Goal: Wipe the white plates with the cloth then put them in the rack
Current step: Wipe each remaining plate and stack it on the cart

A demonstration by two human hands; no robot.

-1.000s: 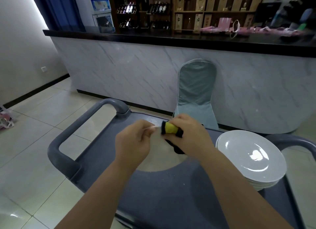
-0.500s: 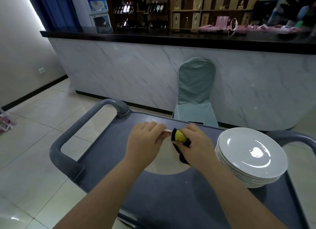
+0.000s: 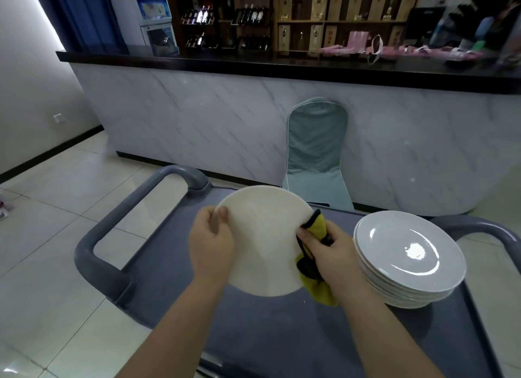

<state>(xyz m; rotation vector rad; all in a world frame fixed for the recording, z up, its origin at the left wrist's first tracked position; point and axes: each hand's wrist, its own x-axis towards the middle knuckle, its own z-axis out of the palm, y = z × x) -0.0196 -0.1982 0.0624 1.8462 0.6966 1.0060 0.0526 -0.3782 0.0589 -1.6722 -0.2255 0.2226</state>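
I hold one white plate tilted up toward me over the grey cart. My left hand grips its left rim, thumb on the face. My right hand is at the plate's right rim, closed on a yellow cloth with black trim that wraps the edge and hangs down below. A stack of several white plates sits on the cart just right of my right hand. No rack is in view.
The cart has raised grey handles at the left and right. A chair in a pale green cover stands behind it against a marble-fronted bar counter. Tiled floor lies to the left.
The plate went from lying nearly flat and low on the cart to raised and tilted facing me. My hands moved apart to opposite rims, the cloth now at the right edge.
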